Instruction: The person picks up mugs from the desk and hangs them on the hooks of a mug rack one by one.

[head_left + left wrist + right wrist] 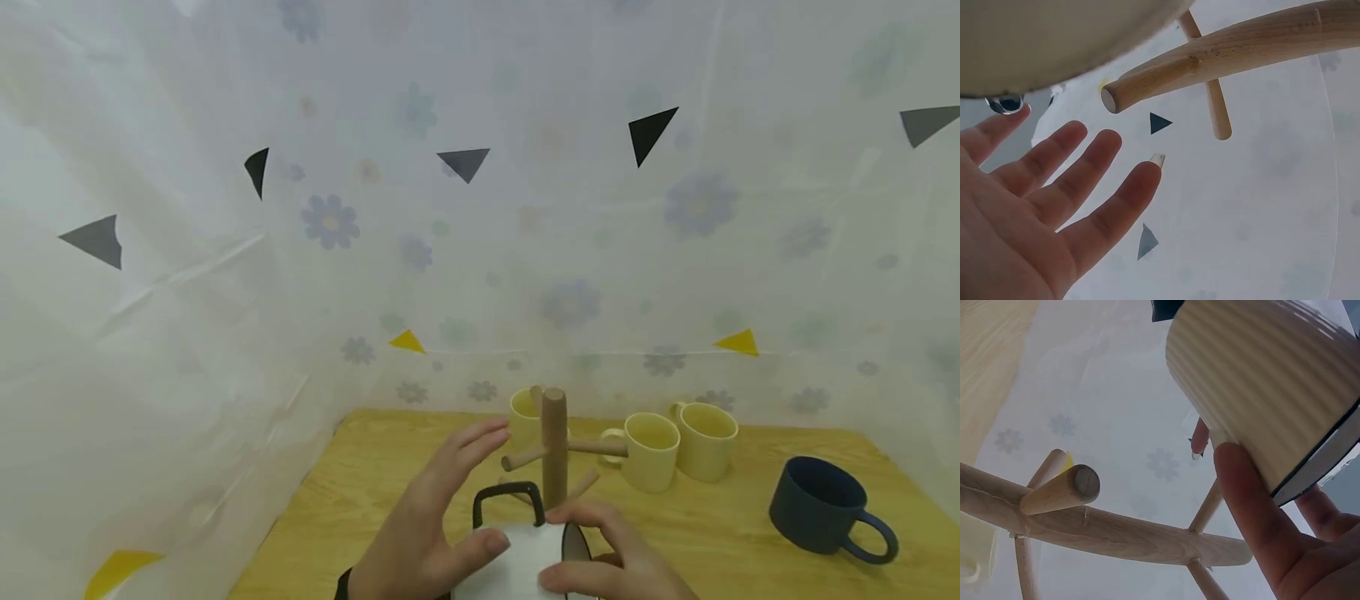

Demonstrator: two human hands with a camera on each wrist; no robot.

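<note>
White, black-handled mug [525, 557] gripped in the right hand [607, 562] at the near tabletop [360, 492] edge, just before the wooden mug tree [555, 446]; left hand [435, 517] released, fingers straight, thumb steadying it. Best hooked handle-first over a bare peg, gently

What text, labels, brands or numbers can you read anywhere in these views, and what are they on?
None: no words, numbers or brand marks show in any view.
White mug with black handle, held in the right hand: plain ribbed wall, no print visible.
Left hand: open beside the mug, holds nothing printed.
Wooden mug tree: bare wood.
Cream mugs and dark blue mug: unmarked on the sides shown.
Backdrop sheet: only flowers and triangles.
</note>
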